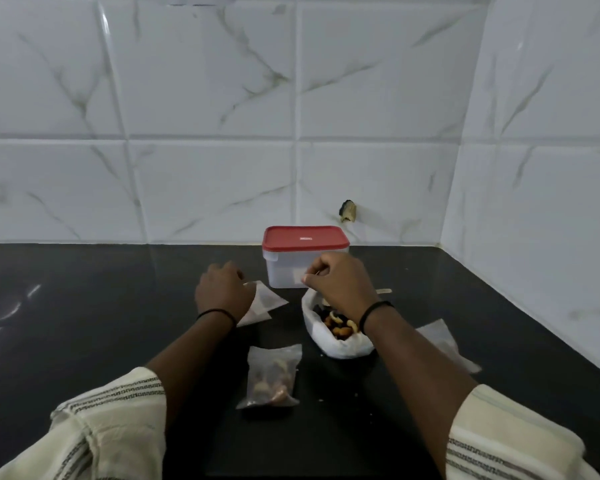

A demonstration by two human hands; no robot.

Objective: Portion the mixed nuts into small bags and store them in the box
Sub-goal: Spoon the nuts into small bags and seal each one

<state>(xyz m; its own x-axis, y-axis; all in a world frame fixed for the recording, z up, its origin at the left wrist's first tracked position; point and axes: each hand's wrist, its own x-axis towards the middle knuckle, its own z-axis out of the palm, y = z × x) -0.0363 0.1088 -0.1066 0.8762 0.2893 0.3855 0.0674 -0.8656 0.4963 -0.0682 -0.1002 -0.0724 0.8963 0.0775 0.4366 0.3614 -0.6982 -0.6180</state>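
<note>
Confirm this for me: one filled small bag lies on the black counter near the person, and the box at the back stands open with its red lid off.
Not quite. The head view shows the red lid closed on the box. The rest holds: one filled small bag lies on the black counter near the person.

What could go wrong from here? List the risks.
1. The big bag of mixed nuts lies open under the right hand; a nudge could spill it.
2. The box has its red lid on, so nothing can go in.
3. The filled small bag may get swept aside.
</note>
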